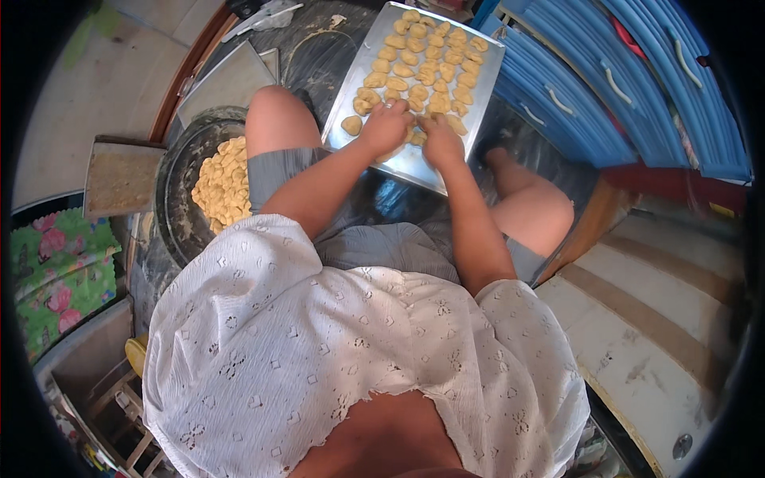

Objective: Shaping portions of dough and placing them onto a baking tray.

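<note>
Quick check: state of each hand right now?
Left hand: fingers lowered among dough pieces; grip can't be told.
Right hand: fingers lowered there too; grip can't be told.

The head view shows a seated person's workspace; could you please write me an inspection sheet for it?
Surface: dark floor with pale streaks.
Job's things: yellowish dough lumps in rough rows on a metal tray; more heaped in a dark basin at left.
Clutter: flowered cloth and a flat board, both left of the person.
Hands: left hand and right hand at lumps on the tray's near half; exact grip hidden.
Cables: nothing seen for certain.
Surroundings: blue drawers at right.
</note>
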